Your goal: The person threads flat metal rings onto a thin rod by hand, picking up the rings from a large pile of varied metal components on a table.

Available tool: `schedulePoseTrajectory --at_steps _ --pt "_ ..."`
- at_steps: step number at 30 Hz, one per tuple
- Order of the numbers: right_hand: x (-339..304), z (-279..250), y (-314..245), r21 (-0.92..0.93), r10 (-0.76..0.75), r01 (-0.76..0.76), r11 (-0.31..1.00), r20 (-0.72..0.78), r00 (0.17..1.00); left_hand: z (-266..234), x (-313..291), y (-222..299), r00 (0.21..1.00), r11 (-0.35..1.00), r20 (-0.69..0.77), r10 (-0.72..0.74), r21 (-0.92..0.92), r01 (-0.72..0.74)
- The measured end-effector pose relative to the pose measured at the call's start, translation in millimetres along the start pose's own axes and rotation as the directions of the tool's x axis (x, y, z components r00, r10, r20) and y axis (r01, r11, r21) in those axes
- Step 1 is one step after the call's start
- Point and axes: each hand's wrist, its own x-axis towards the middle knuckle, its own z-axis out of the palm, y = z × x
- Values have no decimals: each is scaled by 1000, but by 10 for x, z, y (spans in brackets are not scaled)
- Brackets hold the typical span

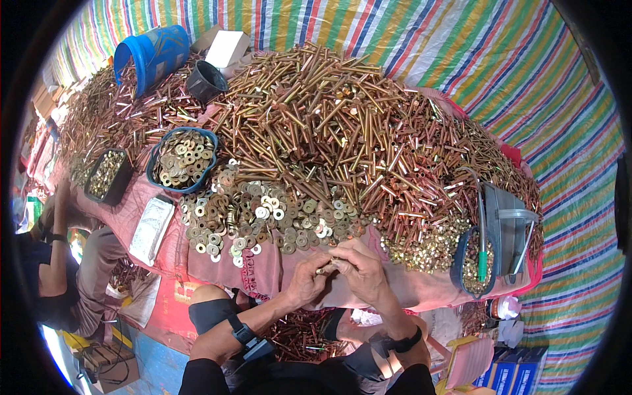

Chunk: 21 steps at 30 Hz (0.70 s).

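Observation:
My left hand (308,279) and my right hand (362,271) meet over the near edge of the cloth-covered table, fingers closed and pinched together. From my left fingers shows the end of a small brass-coloured metal piece (321,271); most of it is hidden, so its exact kind is unclear. The right fingertips press close beside that piece. Just beyond my hands lies a spread of flat round washers (289,224). To their right is a heap of small shiny nuts (421,247). Behind rises a big pile of brass-coloured metal tubes and rods (316,125).
A blue basin of washers (214,155) and a dark tray of nuts (125,178) stand left. A blue bucket (161,56) lies tipped behind. On the right sit a container of nuts (461,280) and a grey scoop (503,230). Another person's arm (59,257) is at far left.

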Motion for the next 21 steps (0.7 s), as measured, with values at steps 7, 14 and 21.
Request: schedulePoseTrajectory --at_steps 7,14,21 --pt "-75 44 -75 55 382 -382 922 18 924 -17 1 -12 999 999 3 41 -8 -41" --pt "-41 49 -32 65 189 -186 980 -34 981 -24 -11 -20 1000 999 31 2 -50 -1" --pt "-130 49 59 374 560 -555 743 105 822 -54 7 10 999 999 12 45 13 -45"
